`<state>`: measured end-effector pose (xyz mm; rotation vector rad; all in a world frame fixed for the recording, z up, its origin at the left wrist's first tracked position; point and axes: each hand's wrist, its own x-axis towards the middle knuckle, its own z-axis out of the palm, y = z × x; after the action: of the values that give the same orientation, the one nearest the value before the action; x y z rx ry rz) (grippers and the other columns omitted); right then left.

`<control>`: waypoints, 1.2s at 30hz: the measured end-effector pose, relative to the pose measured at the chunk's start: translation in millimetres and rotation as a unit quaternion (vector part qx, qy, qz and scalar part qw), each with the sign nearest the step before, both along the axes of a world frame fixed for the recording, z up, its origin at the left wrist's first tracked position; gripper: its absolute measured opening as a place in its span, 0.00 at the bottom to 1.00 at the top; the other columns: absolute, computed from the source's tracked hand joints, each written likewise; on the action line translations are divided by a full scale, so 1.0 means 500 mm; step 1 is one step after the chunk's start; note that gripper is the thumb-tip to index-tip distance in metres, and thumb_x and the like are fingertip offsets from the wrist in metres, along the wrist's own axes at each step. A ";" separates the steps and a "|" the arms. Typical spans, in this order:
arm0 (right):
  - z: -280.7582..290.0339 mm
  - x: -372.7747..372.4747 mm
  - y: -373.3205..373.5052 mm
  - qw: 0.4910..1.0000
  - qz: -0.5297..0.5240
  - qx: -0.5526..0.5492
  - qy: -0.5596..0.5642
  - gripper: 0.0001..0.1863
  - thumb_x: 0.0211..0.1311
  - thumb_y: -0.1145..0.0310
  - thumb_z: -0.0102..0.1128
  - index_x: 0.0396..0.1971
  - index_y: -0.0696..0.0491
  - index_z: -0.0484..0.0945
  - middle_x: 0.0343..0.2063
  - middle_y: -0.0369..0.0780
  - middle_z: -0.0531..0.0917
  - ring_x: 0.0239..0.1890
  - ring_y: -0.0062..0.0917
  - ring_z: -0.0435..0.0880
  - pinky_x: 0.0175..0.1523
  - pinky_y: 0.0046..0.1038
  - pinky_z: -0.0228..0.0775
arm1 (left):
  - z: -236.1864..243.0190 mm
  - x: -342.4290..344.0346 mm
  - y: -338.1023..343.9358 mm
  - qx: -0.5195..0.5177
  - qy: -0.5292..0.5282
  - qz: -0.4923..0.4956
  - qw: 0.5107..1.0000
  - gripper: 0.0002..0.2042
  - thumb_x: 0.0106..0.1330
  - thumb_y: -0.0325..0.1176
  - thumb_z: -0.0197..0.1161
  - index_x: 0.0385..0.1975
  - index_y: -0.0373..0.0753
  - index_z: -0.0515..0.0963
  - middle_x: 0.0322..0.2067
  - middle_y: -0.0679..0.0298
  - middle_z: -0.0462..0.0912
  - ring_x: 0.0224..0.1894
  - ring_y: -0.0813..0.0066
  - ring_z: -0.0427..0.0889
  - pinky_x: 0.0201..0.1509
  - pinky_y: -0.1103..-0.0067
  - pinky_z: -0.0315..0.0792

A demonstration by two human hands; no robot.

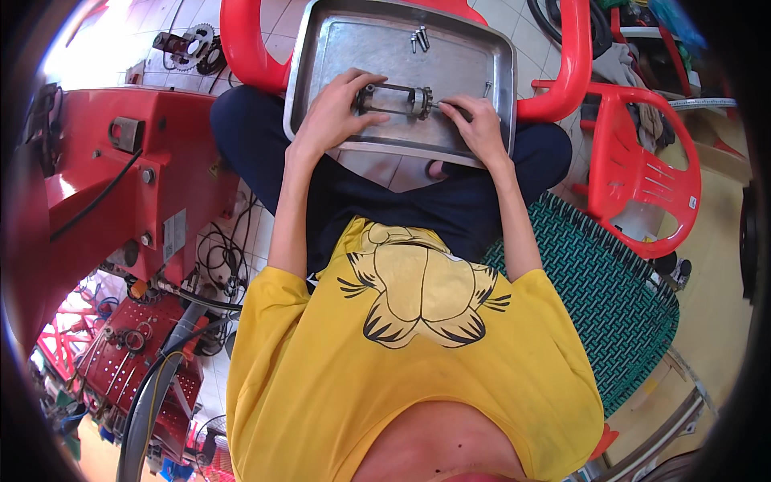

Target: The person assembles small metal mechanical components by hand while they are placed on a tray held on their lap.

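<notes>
Steel tray (385, 48) sits on the lap, between the red chair arms. Shaft assembly (395, 100) lies across the tray's near half. Left hand (336, 112) clamped on its left end, fingers wrapped over; right hand (474, 120) pinched together on a dark tool at its right end (tip hidden). Best to pin the shaft flat and keep the tool in line. 3 loose bolts (420, 38) at tray's far edge.

both arms stretched forward, left hand (336, 115) and right hand (475, 122) curled.
</notes>
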<state>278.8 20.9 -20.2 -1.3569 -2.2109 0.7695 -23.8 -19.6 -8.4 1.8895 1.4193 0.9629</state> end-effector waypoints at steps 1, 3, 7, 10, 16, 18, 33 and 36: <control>0.006 -0.003 0.000 1.000 -0.003 0.002 0.015 0.10 0.65 0.63 0.72 0.37 0.55 0.89 0.35 0.43 0.90 0.40 0.40 0.88 0.49 0.37 0.74 | 0.009 0.005 0.001 0.058 0.010 0.015 0.998 0.27 0.59 0.37 0.80 0.59 0.40 0.83 0.46 0.60 0.85 0.35 0.65 0.77 0.46 0.73 0.74; 0.017 -0.007 0.002 1.000 0.003 0.005 0.029 0.09 0.62 0.65 0.74 0.36 0.56 0.89 0.34 0.43 0.89 0.39 0.42 0.88 0.48 0.37 0.73 | 0.030 0.009 -0.008 0.046 -0.037 0.090 0.994 0.23 0.59 0.37 0.80 0.54 0.38 0.84 0.44 0.62 0.85 0.36 0.66 0.78 0.47 0.73 0.74; 0.024 -0.003 0.000 0.999 0.012 0.014 0.035 0.09 0.57 0.68 0.77 0.34 0.56 0.88 0.32 0.43 0.87 0.37 0.43 0.86 0.45 0.35 0.71 | 0.148 0.018 -0.060 0.063 -0.180 0.107 0.976 0.16 0.56 0.36 0.82 0.41 0.38 0.87 0.36 0.64 0.87 0.38 0.65 0.82 0.43 0.74 0.75; 0.012 0.002 0.000 0.998 0.025 0.052 0.016 0.11 0.57 0.71 0.78 0.35 0.58 0.85 0.31 0.43 0.85 0.36 0.38 0.85 0.45 0.34 0.71 | 0.272 0.057 -0.111 0.191 -0.419 -0.104 0.882 0.13 0.57 0.42 0.81 0.28 0.45 0.83 0.27 0.69 0.83 0.29 0.70 0.78 0.34 0.75 0.68; 0.007 0.001 0.000 0.998 0.025 0.060 0.017 0.10 0.57 0.67 0.77 0.34 0.55 0.86 0.32 0.43 0.85 0.38 0.42 0.84 0.44 0.37 0.69 | 0.390 0.197 -0.184 0.307 -0.641 -0.253 0.656 0.23 0.63 0.55 0.75 0.16 0.48 0.76 0.21 0.71 0.77 0.20 0.70 0.72 0.23 0.77 0.58; 0.009 -0.001 0.001 0.998 0.029 0.059 0.019 0.10 0.57 0.68 0.77 0.34 0.55 0.86 0.32 0.43 0.85 0.38 0.41 0.84 0.44 0.36 0.69 | 0.386 0.205 -0.186 0.304 -0.649 -0.274 0.641 0.22 0.64 0.53 0.74 0.16 0.47 0.76 0.20 0.71 0.76 0.18 0.70 0.71 0.22 0.77 0.57; -0.001 -0.002 0.000 0.998 0.006 0.044 -0.037 0.13 0.72 0.61 0.65 0.38 0.57 0.88 0.35 0.42 0.89 0.41 0.41 0.87 0.49 0.37 0.70 | 0.428 0.192 -0.211 0.119 -0.663 -0.274 0.686 0.23 0.50 0.54 0.78 0.13 0.52 0.70 0.19 0.79 0.69 0.19 0.73 0.64 0.25 0.73 0.47; -0.004 0.002 0.002 0.998 0.012 0.045 -0.034 0.13 0.73 0.61 0.65 0.38 0.56 0.89 0.35 0.42 0.89 0.40 0.40 0.87 0.49 0.38 0.70 | 0.427 0.194 -0.214 0.105 -0.668 -0.286 0.679 0.22 0.50 0.53 0.78 0.13 0.52 0.69 0.18 0.79 0.68 0.19 0.72 0.64 0.25 0.72 0.47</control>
<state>279.7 21.7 -22.4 -1.3334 -2.2893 0.6314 73.1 -126.5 204.9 0.9875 -0.1720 1.6149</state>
